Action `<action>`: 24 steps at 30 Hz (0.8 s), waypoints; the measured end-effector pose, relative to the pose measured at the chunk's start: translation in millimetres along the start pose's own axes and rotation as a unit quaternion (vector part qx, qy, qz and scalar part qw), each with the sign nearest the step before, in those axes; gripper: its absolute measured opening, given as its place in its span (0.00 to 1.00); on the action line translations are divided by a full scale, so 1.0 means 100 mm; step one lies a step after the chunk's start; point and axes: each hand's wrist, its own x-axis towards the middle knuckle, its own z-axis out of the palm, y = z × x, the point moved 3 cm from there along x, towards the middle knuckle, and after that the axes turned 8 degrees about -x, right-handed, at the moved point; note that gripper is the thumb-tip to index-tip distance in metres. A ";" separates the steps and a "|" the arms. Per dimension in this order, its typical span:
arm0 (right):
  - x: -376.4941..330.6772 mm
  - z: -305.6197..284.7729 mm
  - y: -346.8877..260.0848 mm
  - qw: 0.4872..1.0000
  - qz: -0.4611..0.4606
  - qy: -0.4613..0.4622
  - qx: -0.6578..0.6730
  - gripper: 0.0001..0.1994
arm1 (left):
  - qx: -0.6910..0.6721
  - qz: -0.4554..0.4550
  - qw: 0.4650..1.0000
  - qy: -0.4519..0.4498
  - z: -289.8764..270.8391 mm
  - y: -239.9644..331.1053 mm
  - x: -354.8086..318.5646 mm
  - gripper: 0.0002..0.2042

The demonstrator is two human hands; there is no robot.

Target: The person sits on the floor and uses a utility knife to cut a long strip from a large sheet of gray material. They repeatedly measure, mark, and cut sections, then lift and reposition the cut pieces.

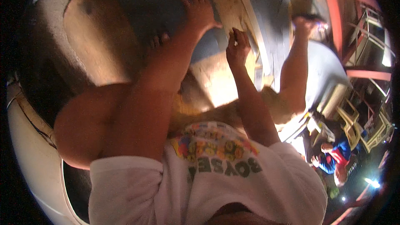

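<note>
- Dim, warm-lit floor fills my feed, with a pale wooden board (217, 82) lying at its middle; I place everything else from that board.
- Above the board, the left hand (199, 12) lies flat with its fingers spread on a dark grey surface (162, 0). It holds nothing.
- At the board's upper right edge, the right hand (237, 45) has its fingers curled in against a long wooden strip (227, 4). I cannot tell whether it clamps the wood or only presses on it.
- The two hands are apart, with a blue-grey patch (208, 47) between them.
- I judge the work on the board to be midway: both hands are braced or feeling along it. I see no tool, fastener or finished join, so most of the work looks undone.
- Left of the board, a bare knee (83, 121) bulks large. To the right, a lower leg (293, 67) runs up to a foot (307, 20).
- Below the board, a white printed shirt (216, 175) covers the lower frame and hides the board's near end.
- Far to the lower right, another person in blue and red (335, 158) bends beside pale yellow chairs (354, 125). That person is small and blurred.
- Glare washes out the board's grain, and the rim of the view is black.
</note>
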 end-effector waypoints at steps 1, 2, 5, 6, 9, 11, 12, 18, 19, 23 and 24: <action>0.24 -0.01 -0.09 0.996 -0.061 0.026 -0.054 0.07 | -0.038 0.004 0.999 -0.030 -0.11 -0.02 0.08 0.55; 0.49 0.02 -0.23 0.997 -0.058 0.037 -0.024 0.07 | -0.076 0.008 0.995 -0.058 -0.23 -0.07 0.17 0.52; 1.29 0.20 -0.73 0.996 -0.073 0.024 0.034 0.07 | -0.121 -0.019 0.986 -0.114 -0.44 -0.37 0.59 0.46; 1.54 0.34 -0.90 0.995 -0.083 0.017 0.058 0.07 | -0.108 -0.022 0.993 -0.042 -0.40 -0.50 0.71 0.44; 2.25 0.83 -1.22 0.976 -0.209 0.037 0.054 0.07 | -0.079 -0.006 0.990 0.114 -0.23 -0.81 1.00 0.42; 2.56 1.19 -1.42 0.964 -0.262 0.019 0.038 0.07 | -0.069 0.012 0.986 0.154 -0.19 -1.03 1.15 0.44; 2.67 1.32 -1.50 0.958 -0.286 0.004 0.020 0.08 | -0.069 0.030 0.987 0.144 -0.20 -1.08 1.19 0.45; 3.12 2.27 -1.41 0.951 -0.302 -0.054 -0.033 0.10 | -0.056 0.078 0.994 0.059 -0.34 -1.16 1.21 0.47; 3.14 2.38 -1.37 0.949 -0.305 -0.064 -0.053 0.10 | -0.049 0.076 0.996 0.023 -0.34 -1.16 1.23 0.47; 3.20 2.70 -1.32 0.955 -0.254 -0.119 -0.096 0.12 | -0.050 0.090 0.995 0.015 -0.20 -1.22 1.25 0.42; 3.22 2.76 -1.28 0.956 -0.247 -0.121 -0.099 0.12 | -0.050 0.100 0.994 0.021 -0.19 -1.22 1.25 0.41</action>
